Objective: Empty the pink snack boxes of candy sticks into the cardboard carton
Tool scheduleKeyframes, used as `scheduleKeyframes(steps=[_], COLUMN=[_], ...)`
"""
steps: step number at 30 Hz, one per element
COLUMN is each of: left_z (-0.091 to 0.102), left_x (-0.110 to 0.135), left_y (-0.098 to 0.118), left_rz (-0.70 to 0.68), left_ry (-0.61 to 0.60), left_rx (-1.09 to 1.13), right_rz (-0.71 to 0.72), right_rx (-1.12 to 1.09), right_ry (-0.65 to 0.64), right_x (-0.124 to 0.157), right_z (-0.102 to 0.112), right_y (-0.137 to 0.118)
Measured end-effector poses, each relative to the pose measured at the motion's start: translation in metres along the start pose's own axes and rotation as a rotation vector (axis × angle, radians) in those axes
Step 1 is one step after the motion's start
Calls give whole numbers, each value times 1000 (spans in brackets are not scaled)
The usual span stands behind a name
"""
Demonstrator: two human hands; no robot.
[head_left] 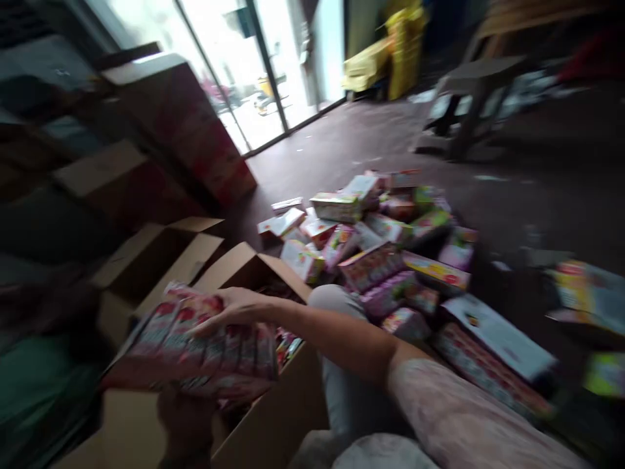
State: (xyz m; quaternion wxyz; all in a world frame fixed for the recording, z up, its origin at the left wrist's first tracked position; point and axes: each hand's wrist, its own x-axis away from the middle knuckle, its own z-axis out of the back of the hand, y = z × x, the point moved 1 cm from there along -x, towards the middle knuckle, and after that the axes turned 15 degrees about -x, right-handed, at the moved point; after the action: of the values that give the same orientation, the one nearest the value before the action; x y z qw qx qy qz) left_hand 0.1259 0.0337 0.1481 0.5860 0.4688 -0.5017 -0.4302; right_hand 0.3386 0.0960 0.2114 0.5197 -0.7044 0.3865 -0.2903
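A wide pink and red printed pack (195,352) of several small boxes is held over an open cardboard carton (273,423). My right hand (229,309) lies flat on top of the pack, its forearm reaching in from the right. My left hand (188,423) grips the pack from underneath at its near edge. The picture is blurred by motion.
A heap of colourful small boxes (385,260) covers the floor to the right. Another open carton (156,260) stands behind, with stacked closed cartons (185,124) at left. A glass door (244,71) is at the back, a stool (473,85) and yellow sacks (390,52) beyond.
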Motion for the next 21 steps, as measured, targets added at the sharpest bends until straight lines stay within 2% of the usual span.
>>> scheduleKeyframes(steps=[2,4,7,10,13,16,18,21], left_z=[15,18,16,13,11,13,18,26], left_x=[1,-2,-4,-5,-8,-14,-19,-27], left_y=[-4,-11,-17,-8,7,13,11,3], left_rz=[-25,4,90,165,194,175,181,270], left_ry=[159,212,191,80,-49,-96,-86,-70], left_rx=[47,137,310,455,522,509,483,429], right_rz=[-41,-143,-330,-450,-412,-344,-300,-219], right_rx=[-163,-335,-580,-695,-695,-638,-601,-507], right_ry=[17,-5,-83,-128,-120,-58,43,224], right_x=[-16,-27,-36,-42,-47,-50,-52,-54], right_z=[-4,-3,8,22,25,17,13,15], right_y=[25,47,67,74,79,85,86,82])
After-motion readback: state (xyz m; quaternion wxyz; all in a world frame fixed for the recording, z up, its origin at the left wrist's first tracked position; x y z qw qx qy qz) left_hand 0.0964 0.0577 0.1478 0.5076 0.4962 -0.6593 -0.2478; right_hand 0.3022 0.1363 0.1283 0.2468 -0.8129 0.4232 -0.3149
